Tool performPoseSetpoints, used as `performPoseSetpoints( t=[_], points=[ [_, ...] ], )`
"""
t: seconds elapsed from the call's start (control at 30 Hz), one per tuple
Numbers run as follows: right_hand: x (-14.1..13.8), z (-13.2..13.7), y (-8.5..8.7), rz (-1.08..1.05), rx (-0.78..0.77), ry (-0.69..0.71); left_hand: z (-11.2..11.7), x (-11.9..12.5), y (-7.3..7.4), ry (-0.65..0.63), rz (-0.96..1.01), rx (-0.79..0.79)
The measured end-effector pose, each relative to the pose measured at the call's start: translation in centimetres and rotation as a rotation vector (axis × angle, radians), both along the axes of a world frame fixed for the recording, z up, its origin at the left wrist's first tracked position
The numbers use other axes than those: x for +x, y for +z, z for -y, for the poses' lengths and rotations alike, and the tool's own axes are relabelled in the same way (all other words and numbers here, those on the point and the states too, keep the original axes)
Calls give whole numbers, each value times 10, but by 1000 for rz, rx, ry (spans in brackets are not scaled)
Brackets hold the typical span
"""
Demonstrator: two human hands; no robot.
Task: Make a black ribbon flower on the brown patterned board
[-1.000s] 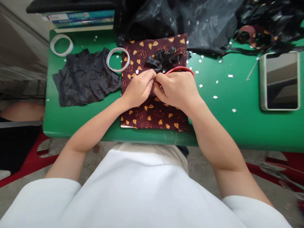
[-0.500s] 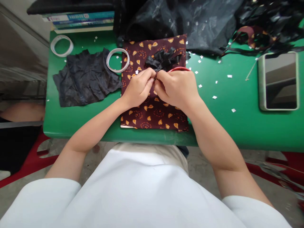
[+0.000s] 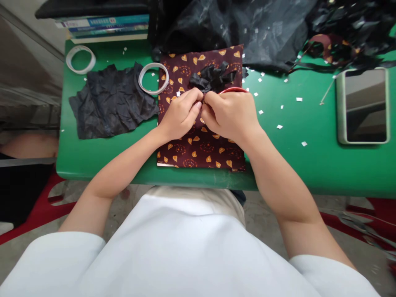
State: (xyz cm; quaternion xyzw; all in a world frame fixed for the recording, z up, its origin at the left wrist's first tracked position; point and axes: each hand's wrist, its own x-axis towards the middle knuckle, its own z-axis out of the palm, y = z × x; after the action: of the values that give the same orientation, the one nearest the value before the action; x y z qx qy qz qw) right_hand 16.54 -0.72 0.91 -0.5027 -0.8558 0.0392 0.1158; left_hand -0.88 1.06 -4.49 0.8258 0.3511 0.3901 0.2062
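Note:
My left hand (image 3: 182, 114) and my right hand (image 3: 231, 115) meet fingertip to fingertip over a maroon patterned cloth-covered board (image 3: 201, 144) on the green table (image 3: 309, 165). Both hands are closed in a pinch on something small that I cannot make out. Just beyond the fingers lies a black crumpled paper bow (image 3: 213, 78). A red curved band (image 3: 233, 90) shows above my right hand, partly hidden by it.
A crumpled black paper sheet (image 3: 109, 101) and two white tape rolls (image 3: 153, 77) (image 3: 80, 59) lie to the left. A phone (image 3: 364, 105) rests at the right. Black plastic (image 3: 247, 29) and books (image 3: 102, 24) fill the far edge. Small white paper bits dot the table.
Both hands have shifted slightly away from me toward the black bow, staying pinched together. Nothing else has moved.

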Motion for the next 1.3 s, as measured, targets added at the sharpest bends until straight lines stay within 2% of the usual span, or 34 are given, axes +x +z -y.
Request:
performPoseSetpoints(
  t=[0.27, 0.6, 0.93, 1.1, 1.3],
  points=[
    [0, -1, -1, 1, 4, 6, 0, 0, 0, -2, 22, -17],
    [0, -1, 0, -13, 12, 6, 3, 0, 9, -2, 17, -51],
    [0, -1, 2, 10, 16, 14, -1, -2, -1, -29, 12, -30],
    [0, 0, 4, 8, -46, -8, 1, -2, 3, -24, -7, -34],
    [1, -1, 2, 20, 16, 8, 0, -3, 7, -34, -12, -51]
  ],
)
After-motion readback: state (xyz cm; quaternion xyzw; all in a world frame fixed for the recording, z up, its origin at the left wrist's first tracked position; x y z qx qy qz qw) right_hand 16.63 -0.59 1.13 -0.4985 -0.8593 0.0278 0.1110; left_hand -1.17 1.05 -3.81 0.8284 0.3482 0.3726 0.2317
